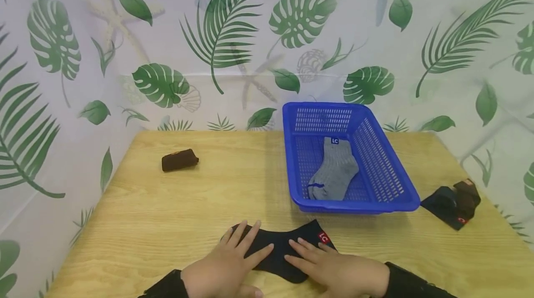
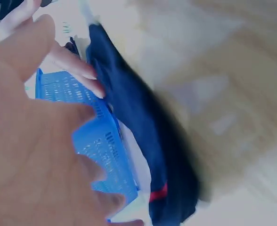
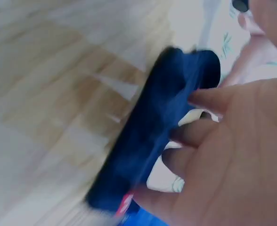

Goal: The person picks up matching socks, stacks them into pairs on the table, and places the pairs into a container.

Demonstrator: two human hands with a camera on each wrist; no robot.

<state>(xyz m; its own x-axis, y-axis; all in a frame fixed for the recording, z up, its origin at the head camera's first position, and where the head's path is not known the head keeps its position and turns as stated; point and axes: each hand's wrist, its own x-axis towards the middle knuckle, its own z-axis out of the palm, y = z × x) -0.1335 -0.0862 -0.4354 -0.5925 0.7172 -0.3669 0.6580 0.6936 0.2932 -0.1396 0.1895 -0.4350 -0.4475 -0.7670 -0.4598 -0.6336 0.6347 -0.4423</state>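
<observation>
A pair of dark navy socks (image 1: pixel 281 255) with a red "LC" label lies flat on the table near its front edge. My left hand (image 1: pixel 223 263) rests on the toe end with its fingers spread and straight. On the cuff end, near the label, lie the extended fingers of my right hand (image 1: pixel 333 265). In the left wrist view the socks (image 2: pixel 138 113) stretch beyond the fingertips. The right wrist view has the socks (image 3: pixel 145 132) under the right fingertips, somewhat blurred. Parts of the socks are hidden beneath both hands.
Behind the socks stands a blue plastic basket (image 1: pixel 288 163) with grey socks (image 1: pixel 335 168) in it. A rolled brown bundle (image 1: pixel 179 160) lies at the back left of the wooden table (image 1: pixel 225 182). Crumpled dark socks (image 1: pixel 452 203) lie right of the basket.
</observation>
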